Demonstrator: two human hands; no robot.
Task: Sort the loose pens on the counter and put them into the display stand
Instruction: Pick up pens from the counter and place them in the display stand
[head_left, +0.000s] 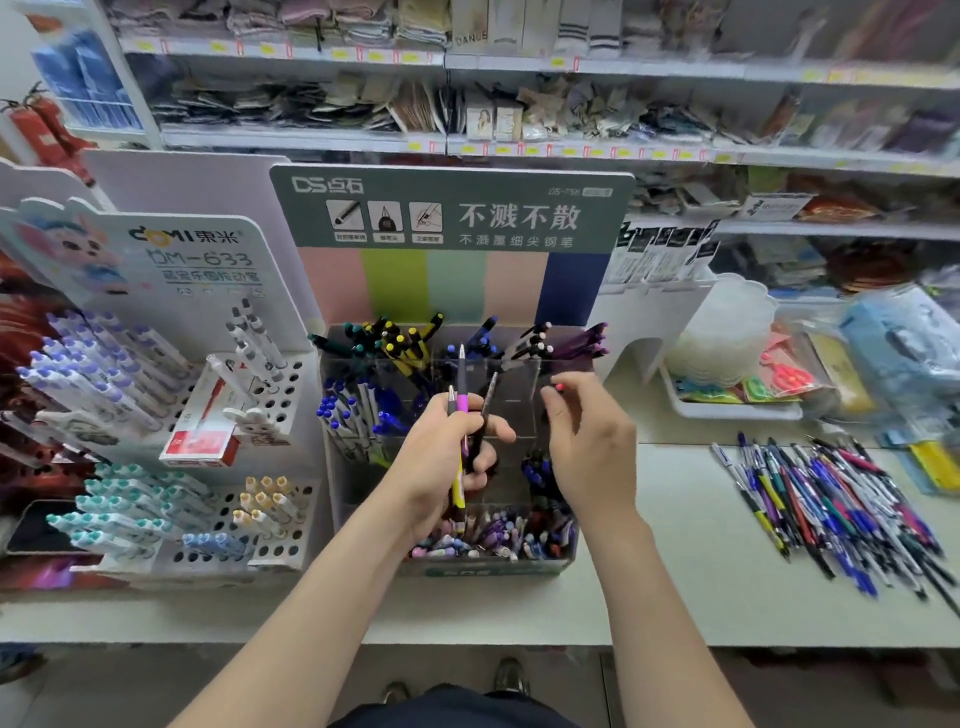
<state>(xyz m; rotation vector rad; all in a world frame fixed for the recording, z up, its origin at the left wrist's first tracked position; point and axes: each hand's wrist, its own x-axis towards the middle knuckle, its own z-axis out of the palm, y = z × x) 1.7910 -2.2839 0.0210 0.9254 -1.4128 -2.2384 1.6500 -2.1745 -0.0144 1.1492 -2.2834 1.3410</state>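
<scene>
A clear acrylic display stand (519, 384) with a green header card sits on the counter, its compartments holding sorted pens. My left hand (447, 452) hovers over its middle and grips a small bunch of pens (461, 395), purple, yellow and dark ones, tips up. My right hand (587, 441) is just to the right, above the stand, pinching the pink top of a dark pen (559, 388) that points down into a compartment. A heap of loose pens (831, 504) lies on the counter at the right.
A white peg-hole stand (291, 395) with blue, teal and cream pens stands at the left, a red pen box leaning in it. A white tray (727, 410) with packets is at the back right. Shelves of goods fill the background.
</scene>
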